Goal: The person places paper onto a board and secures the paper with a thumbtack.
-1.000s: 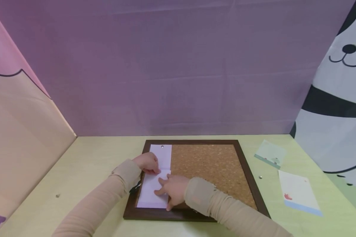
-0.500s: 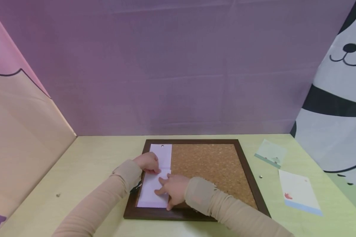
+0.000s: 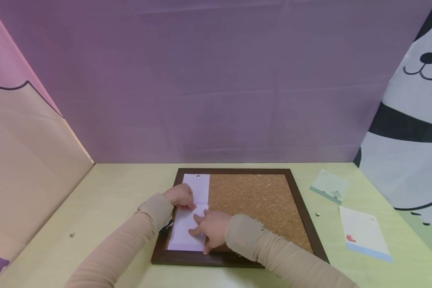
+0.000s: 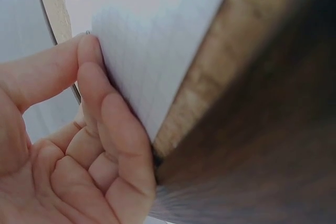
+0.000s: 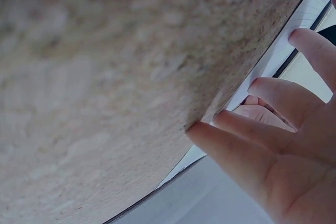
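Observation:
Along the left side of a brown-framed cork board (image 3: pixel 252 204) lie two pale lilac paper sheets, one above the other. A small silvery thumbtack (image 3: pixel 198 176) sits at the top of the upper sheet (image 3: pixel 198 188). At the top of the lower sheet (image 3: pixel 183 232), my left hand (image 3: pixel 180 195) pinches a thumbtack between thumb and index finger; only a metallic glint of it (image 4: pixel 88 32) shows at the fingertips. My right hand (image 3: pixel 215 228) rests its spread fingers on the lower sheet's right part, fingertips (image 5: pixel 197 128) against paper and cork.
Right of the board lie a green-edged note sheet (image 3: pixel 330 186) and a blue-edged note sheet (image 3: pixel 365 234). One loose tack (image 3: pixel 317 215) is beside the frame's right side; another small tack (image 3: pixel 71 235) lies far left. A purple cloth (image 3: pixel 216 88) hangs behind the table.
Both hands and the sheets keep their places on the board. Only the head view shifts very slightly.

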